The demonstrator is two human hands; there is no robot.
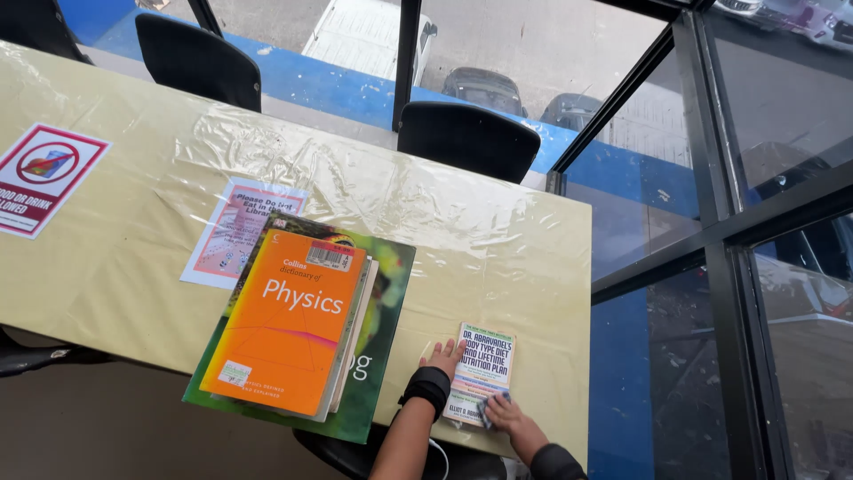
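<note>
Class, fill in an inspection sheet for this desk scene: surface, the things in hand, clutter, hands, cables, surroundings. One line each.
Surface: long yellow table under a wrinkled clear plastic sheet.
Things in hand: small pale paperback lying flat near the table's front edge.
Clutter: orange book stacked on a large green book; pink notice and red prohibition sign lie flat on the table.
Hands: left hand, wearing a black wrist wrap, rests on the paperback's left edge; right hand touches its lower corner.
Cables: nothing seen.
Surroundings: black chairs behind the table; black-framed glass wall at right, parked cars outside.

Orange book [289, 320] on green book [378, 356]; yellow table [124, 240].
</note>
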